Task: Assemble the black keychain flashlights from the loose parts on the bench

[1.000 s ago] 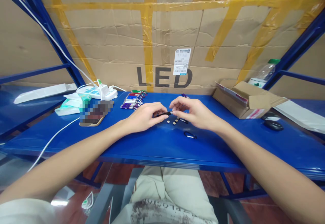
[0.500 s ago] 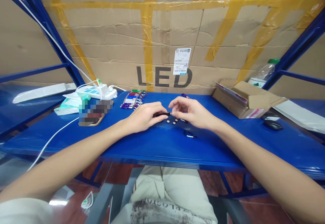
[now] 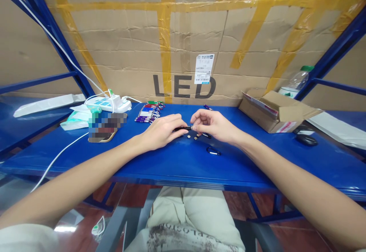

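My left hand (image 3: 161,131) is closed around a small black keychain flashlight (image 3: 183,129), held level just above the blue table (image 3: 160,160). My right hand (image 3: 213,125) pinches at the flashlight's open end; what sits between its fingertips is too small to name. Two small round button cells (image 3: 192,137) lie on the table just below the fingertips, beside a dark small part (image 3: 207,135). A blue carabiner clip (image 3: 213,151) lies nearer to me. A row of several coloured keychain flashlights (image 3: 149,112) lies behind my left hand.
An open cardboard box (image 3: 276,111) stands at the right, with a plastic bottle (image 3: 297,81) behind it and a black mouse (image 3: 307,140) beside it. A white power strip (image 3: 107,103), a tissue pack (image 3: 80,115) and a cable (image 3: 57,158) lie left. Taped cardboard (image 3: 183,42) forms the back wall.
My right hand has closed in slightly toward the flashlight's end, fingers more tightly pinched. My left hand holds its place.
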`<state>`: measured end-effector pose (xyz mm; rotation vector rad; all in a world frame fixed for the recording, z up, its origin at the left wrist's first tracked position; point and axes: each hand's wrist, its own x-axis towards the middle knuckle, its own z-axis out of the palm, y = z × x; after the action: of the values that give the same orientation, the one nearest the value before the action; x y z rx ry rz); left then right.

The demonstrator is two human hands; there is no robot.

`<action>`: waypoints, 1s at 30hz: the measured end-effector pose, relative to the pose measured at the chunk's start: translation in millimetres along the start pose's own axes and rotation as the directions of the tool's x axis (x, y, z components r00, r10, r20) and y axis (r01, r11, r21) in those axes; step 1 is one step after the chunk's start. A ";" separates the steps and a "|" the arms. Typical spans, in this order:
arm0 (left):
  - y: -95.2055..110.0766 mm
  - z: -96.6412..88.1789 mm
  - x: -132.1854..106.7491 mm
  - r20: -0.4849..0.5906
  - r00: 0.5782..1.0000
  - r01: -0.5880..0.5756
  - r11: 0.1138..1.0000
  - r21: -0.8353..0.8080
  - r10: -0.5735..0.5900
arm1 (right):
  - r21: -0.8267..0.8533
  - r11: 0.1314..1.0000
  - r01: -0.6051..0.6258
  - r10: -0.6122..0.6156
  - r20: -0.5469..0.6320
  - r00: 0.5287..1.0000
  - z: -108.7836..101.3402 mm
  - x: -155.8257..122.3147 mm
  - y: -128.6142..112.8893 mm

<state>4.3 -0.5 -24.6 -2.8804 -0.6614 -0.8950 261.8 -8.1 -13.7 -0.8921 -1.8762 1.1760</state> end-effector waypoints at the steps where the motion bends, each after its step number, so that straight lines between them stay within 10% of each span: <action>1: 0.1 -0.1 0.1 -0.005 1.000 -0.003 1.000 0.003 0.003 | 0.013 1.000 -0.009 0.009 -0.004 1.000 0.1 0.0 0.1; 18: 0.5 -2.4 2.9 -0.127 0.990 -0.040 0.981 0.190 0.065 | 0.412 0.867 -0.281 0.293 0.035 0.955 4.1 2.5 -5.5; 30: -5.5 4.0 3.0 -0.077 0.993 0.093 0.996 -0.019 -0.094 | -0.152 0.984 0.094 -0.101 -0.037 0.994 1.9 0.6 -2.3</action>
<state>6.4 6.3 -26.6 -2.8313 -0.7905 -1.0228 259.5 -9.2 -12.1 -0.8887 -1.9692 0.9588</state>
